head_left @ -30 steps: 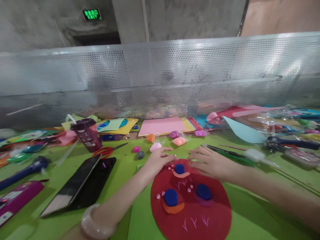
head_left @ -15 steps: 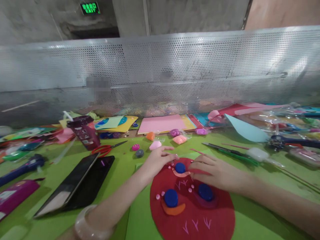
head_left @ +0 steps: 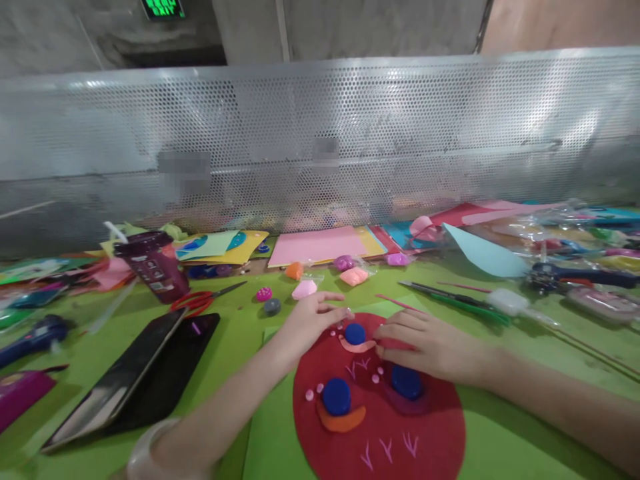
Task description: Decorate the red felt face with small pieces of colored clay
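The red disc (head_left: pixel 377 427) lies on a green sheet (head_left: pixel 270 427) on the bench (head_left: pixel 235 373), and the work seems to be fine placing near its 12 o'clock edge, beside the upper blue piece (head_left: pixel 355 334) and the peach crescent (head_left: pixel 354 346). The left hand (head_left: pixel 310 323) reaches in at 11 o'clock, index finger stretched out and the other fingertips bent close to the tiny pink dots (head_left: pixel 333 333); whether anything is pinched there I cannot tell. The right hand (head_left: pixel 417 341) arches over 1 o'clock with its fingers bent and close together, tips by the crescent's end; its grip is hidden too. Done well, this probably wants one fingertip pressing each small bit straight down, without sliding, while the other hand steadies the disc lightly. The right palm should be kept high, since the purple crescent (head_left: pixel 407 403) and a second blue piece (head_left: pixel 407 381) sit just below it, towards 2 o'clock. Farther out, the red-handled scissors (head_left: pixel 195 303) at 10 o'clock and the tablet (head_left: pixel 117 380) at 9 are best left well apart from the left forearm.
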`<control>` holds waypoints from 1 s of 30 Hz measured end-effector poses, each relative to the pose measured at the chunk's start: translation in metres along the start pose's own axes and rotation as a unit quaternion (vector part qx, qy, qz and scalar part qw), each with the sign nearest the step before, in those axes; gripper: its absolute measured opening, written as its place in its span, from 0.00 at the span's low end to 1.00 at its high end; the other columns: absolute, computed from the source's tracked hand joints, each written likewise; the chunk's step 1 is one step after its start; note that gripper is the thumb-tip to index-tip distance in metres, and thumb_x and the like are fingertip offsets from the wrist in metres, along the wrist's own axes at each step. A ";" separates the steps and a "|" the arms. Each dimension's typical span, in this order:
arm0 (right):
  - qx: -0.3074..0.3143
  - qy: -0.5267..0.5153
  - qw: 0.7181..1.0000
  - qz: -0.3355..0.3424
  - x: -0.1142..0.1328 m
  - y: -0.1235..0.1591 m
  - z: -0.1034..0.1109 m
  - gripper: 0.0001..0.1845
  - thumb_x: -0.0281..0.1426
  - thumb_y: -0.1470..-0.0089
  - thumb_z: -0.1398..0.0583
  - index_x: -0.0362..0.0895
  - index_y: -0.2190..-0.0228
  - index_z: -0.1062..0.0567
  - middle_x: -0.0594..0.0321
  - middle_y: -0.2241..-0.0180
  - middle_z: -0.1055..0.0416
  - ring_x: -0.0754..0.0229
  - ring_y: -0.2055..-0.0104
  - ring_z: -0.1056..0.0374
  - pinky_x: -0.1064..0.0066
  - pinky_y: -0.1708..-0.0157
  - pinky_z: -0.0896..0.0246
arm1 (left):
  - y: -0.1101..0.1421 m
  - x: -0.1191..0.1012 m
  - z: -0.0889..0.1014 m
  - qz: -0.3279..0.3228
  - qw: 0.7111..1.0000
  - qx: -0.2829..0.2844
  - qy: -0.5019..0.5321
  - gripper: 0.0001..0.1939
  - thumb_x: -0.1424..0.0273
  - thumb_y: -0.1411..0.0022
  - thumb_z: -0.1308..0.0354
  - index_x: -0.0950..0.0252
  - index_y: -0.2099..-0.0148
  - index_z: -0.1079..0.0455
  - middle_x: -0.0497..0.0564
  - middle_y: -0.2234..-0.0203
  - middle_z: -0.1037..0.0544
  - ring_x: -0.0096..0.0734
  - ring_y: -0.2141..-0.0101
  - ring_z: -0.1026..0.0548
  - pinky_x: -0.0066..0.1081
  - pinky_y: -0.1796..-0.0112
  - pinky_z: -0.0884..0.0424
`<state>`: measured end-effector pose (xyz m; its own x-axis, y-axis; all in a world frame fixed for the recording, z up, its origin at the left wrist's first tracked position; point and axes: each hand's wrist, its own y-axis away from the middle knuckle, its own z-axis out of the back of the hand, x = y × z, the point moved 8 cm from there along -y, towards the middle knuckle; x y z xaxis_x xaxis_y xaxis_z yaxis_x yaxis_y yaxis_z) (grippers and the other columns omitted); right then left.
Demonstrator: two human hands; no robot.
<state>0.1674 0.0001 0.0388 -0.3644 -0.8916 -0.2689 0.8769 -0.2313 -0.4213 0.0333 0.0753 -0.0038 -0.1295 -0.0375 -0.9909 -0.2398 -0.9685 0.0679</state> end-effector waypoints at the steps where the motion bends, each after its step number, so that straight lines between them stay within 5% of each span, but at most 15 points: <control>1: -0.001 0.002 1.000 0.001 0.000 0.000 0.000 0.17 0.31 0.37 0.54 0.46 0.64 0.27 0.65 0.61 0.27 0.63 0.60 0.35 0.69 0.56 0.42 | 0.000 0.000 0.000 -0.002 1.000 0.001 0.000 0.16 0.70 0.46 0.40 0.67 0.54 0.34 0.55 0.67 0.20 0.34 0.63 0.23 0.32 0.59 0.32; 22: 0.008 0.033 0.999 0.014 -0.002 0.003 -0.003 0.14 0.29 0.38 0.52 0.45 0.63 0.26 0.61 0.62 0.29 0.62 0.60 0.37 0.67 0.56 0.42 | 0.000 0.005 0.001 0.016 1.000 -0.009 0.015 0.17 0.70 0.47 0.40 0.67 0.54 0.34 0.55 0.68 0.20 0.36 0.64 0.23 0.31 0.62 0.30; 30: 0.016 -0.023 0.999 -0.039 -0.008 0.003 0.002 0.17 0.28 0.38 0.53 0.44 0.68 0.26 0.61 0.70 0.33 0.63 0.69 0.41 0.69 0.62 0.41 | 0.000 0.005 0.002 0.015 1.000 -0.006 0.016 0.18 0.68 0.47 0.39 0.67 0.53 0.34 0.55 0.68 0.20 0.35 0.64 0.23 0.30 0.62 0.31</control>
<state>0.1734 0.0054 0.0412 -0.4179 -0.8870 -0.1965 0.8562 -0.3121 -0.4118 0.0309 0.0754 -0.0089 -0.1062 -0.0735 -0.9916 -0.2257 -0.9695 0.0960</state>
